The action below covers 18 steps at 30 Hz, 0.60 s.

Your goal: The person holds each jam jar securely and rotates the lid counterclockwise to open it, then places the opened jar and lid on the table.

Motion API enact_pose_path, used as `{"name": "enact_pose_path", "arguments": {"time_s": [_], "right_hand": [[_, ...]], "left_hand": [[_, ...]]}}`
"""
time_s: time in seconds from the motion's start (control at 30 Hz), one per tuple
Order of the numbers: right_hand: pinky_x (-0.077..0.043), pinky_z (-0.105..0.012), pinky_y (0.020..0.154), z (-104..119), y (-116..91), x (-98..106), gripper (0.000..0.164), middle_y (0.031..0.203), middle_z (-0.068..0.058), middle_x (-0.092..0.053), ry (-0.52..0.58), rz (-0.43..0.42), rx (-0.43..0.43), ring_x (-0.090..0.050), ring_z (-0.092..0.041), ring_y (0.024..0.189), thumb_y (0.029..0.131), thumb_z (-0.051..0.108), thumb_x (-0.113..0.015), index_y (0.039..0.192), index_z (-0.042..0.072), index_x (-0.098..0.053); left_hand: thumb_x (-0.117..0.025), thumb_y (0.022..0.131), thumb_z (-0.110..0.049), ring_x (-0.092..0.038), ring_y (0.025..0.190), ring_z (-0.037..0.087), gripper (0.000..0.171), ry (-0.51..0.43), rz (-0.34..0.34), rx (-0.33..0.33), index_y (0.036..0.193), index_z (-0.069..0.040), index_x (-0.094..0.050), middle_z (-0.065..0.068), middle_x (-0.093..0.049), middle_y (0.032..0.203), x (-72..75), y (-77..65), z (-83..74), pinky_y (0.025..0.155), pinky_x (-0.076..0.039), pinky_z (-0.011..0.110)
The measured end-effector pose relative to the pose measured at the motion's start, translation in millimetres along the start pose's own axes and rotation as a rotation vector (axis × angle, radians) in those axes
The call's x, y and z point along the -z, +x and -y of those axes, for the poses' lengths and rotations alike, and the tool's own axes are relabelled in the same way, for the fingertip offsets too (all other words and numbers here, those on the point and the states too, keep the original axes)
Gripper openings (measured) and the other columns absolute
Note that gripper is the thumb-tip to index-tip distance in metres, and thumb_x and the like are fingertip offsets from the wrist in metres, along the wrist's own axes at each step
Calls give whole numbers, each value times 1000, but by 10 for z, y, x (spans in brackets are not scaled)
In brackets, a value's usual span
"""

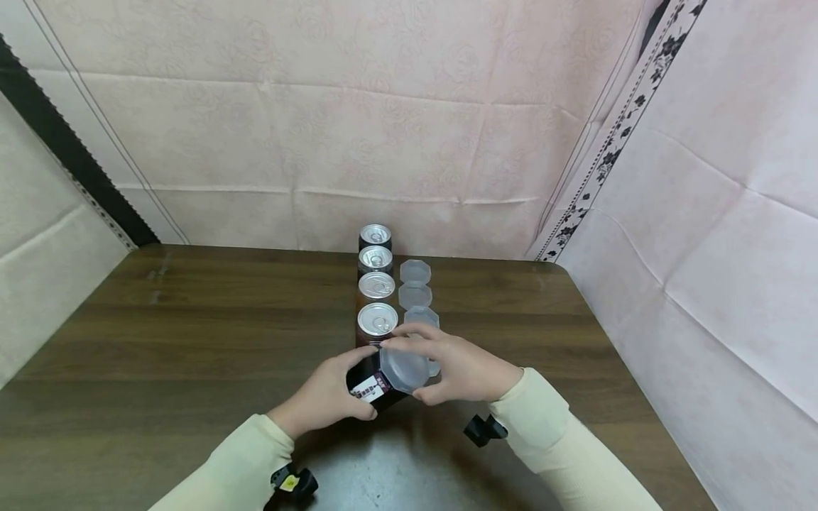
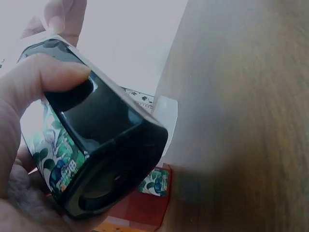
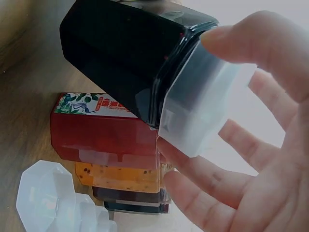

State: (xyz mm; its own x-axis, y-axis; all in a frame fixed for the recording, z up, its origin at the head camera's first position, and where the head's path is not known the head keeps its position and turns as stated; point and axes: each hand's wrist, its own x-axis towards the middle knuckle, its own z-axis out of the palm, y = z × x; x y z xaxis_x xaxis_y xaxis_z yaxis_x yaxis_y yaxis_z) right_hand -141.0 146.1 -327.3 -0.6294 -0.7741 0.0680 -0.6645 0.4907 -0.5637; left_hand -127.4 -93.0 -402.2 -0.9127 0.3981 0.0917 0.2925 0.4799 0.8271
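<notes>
A dark octagonal pull-tab can [image 1: 367, 383] with a white label is tilted over the table in front of me. My left hand [image 1: 329, 394] grips its body, the thumb [image 2: 63, 72] lying along one dark side. At the can's top end sits a translucent plastic lid [image 3: 200, 101], hiding the can's top. My right hand [image 1: 456, 365] holds this lid, thumb [image 3: 241, 41] at its rim and fingers round the other side. Just beyond, a red can [image 3: 104, 137] with a leafy label stands nearest in a row of several cans with silver pull-tab tops [image 1: 377, 319].
Several more translucent lids [image 1: 415, 295] lie in a line to the right of the can row. The brown wooden table [image 1: 224, 333] meets pale patterned cloth [image 1: 383, 142] at the back, with more cloth at both sides.
</notes>
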Motion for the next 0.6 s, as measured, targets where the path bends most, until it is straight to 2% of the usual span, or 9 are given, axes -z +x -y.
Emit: {"name": "enact_pose_path", "arguments": {"time_s": [0.2,0.4,0.6], "right_hand": [[-47,-29,91,-38,-41,11,82,148,-2,-33,58,-26,-39,-47,-17,118,78,16,-77,149,22,-36],[-50,-33,85,-84,-61,5,78,147,-5,-37,130,-97,-90,-49,-23,116,84,31,-73,149,17,-34],[-51,-33,82,-34,-66,-21,71,144,-4,-41,124,-178,-162,-54,-21,110,86,37,-70,147,18,-39]], "left_hand": [[-83,60,-17,-55,90,17,83,11,-44,-3,135,-7,-52,6,-61,115,-61,-8,-32,75,-49,31],[-84,59,-14,-55,91,17,81,23,-113,-15,134,-6,-53,6,-61,117,-126,-18,-57,77,-49,33],[-86,60,-14,-55,93,18,80,50,-182,4,133,-5,-54,6,-61,120,-200,-19,-86,81,-49,36]]}}
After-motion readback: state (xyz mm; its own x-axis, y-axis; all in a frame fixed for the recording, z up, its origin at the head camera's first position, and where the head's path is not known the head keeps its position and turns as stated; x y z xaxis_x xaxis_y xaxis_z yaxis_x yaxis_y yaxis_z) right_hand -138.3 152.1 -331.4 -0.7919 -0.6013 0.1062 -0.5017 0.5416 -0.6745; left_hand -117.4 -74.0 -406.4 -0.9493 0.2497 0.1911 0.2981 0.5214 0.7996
